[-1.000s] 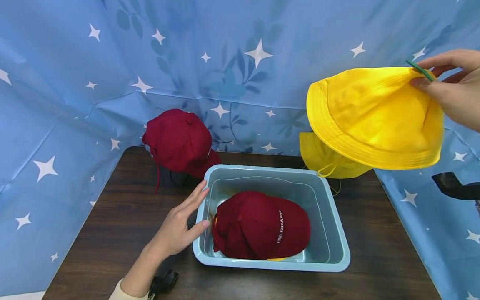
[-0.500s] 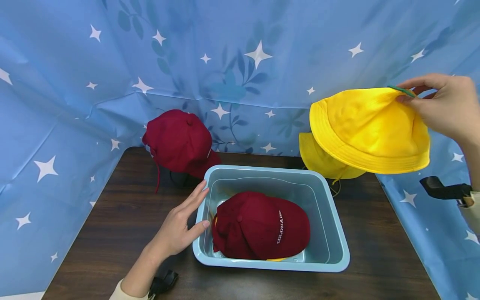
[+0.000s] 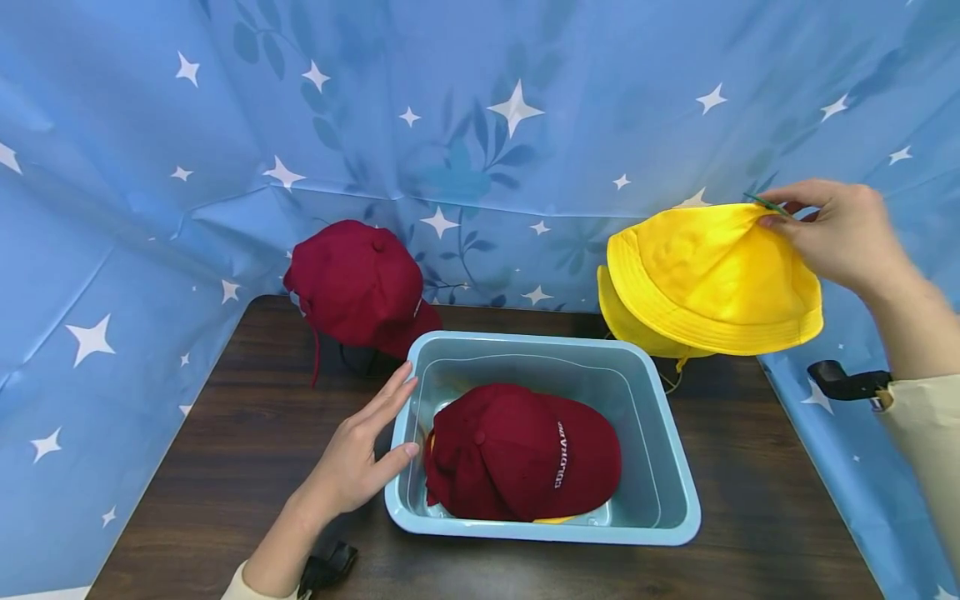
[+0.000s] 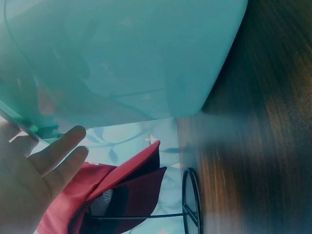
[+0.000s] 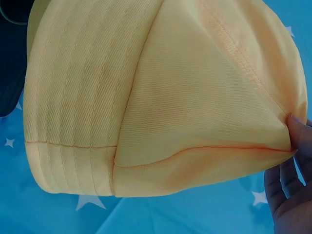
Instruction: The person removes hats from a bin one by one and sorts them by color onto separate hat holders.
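My right hand (image 3: 840,233) pinches the crown of a yellow bucket hat (image 3: 720,279) near its green tab, holding it brim down at the back right. In the right wrist view the yellow fabric (image 5: 195,97) hangs from thumb and fingers. Behind and below this hat, a second yellow hat (image 3: 628,312) shows partly, the rest hidden. My left hand (image 3: 360,458), fingers extended, rests at the left rim of a light blue plastic bin (image 3: 671,467). Inside the bin lies a dark red baseball cap (image 3: 525,454) with white lettering, a bit of yellow peeking from under it.
Another dark red cap (image 3: 360,283) sits at the back left on a black wire stand (image 4: 191,200), a red cord dangling from it. A blue star-patterned cloth (image 3: 480,150) hangs behind the dark wooden table (image 3: 247,442).
My right hand has moved left and down with the yellow bucket hat, which now covers more of the second yellow hat. The left hand and the bin have stayed in place.
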`<state>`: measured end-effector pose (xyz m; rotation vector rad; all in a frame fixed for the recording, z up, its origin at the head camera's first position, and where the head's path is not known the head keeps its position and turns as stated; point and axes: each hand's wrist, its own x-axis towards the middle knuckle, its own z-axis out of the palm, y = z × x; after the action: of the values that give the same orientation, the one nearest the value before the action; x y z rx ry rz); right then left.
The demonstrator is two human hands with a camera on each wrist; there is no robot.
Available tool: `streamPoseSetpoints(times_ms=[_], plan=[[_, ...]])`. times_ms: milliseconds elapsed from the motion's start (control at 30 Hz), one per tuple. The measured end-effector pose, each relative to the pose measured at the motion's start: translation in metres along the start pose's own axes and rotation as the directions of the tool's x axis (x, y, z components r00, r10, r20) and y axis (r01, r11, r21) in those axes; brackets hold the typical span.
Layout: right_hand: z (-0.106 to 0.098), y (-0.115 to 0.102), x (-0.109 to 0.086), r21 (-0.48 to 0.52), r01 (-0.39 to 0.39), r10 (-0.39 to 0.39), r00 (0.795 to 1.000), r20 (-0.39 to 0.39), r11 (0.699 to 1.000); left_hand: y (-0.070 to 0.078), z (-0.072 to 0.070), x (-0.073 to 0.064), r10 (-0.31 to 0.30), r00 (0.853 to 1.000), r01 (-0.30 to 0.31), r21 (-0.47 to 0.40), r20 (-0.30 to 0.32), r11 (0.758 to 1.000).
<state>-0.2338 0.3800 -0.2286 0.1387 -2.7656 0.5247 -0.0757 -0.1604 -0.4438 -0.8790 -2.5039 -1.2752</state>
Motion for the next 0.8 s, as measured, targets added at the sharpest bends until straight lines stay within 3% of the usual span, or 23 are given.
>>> streamPoseSetpoints(times_ms=[267,800], plan=[[0.012,0.006,0.002,0.031,-0.018,0.017,0.999,0.036,0.999,0.001,0.000,-0.001,-0.005,1.000,0.005,0.005,0.000,1.000],[0.035,0.017,0.001,0.086,-0.004,0.002,1.000,0.029,0.996,0.000,0.000,-0.001,-0.012,1.000,0.012,-0.024,-0.002,1.000]])
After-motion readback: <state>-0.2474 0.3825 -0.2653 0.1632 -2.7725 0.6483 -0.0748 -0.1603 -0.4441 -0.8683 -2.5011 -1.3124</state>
